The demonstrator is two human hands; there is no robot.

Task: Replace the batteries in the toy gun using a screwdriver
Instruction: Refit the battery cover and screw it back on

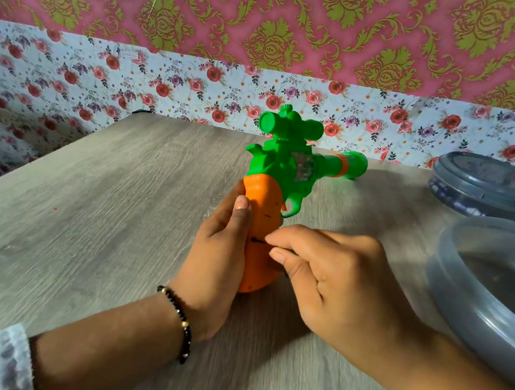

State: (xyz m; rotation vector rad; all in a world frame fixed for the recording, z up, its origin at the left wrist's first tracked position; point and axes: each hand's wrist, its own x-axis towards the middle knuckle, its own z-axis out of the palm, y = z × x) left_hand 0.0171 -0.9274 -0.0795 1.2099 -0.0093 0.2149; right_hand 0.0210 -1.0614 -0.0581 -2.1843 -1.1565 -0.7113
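Now, from the head view, I see the toy gun (279,185) standing near the middle of the desk (96,203), orange grip down and green barrel pointing right, with my left hand (220,249) wrapped round the grip's left side. My right hand (331,274) pinches a thin dark tool, likely the screwdriver (259,240), against the grip; two grey lidded tubs (486,187) sit right of the gun.

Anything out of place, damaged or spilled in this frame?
Nothing stands out. The toy gun looks intact, its orange grip held by the left hand while the right hand pinches a thin dark tool against it. Two grey lidded containers sit undisturbed on the table.
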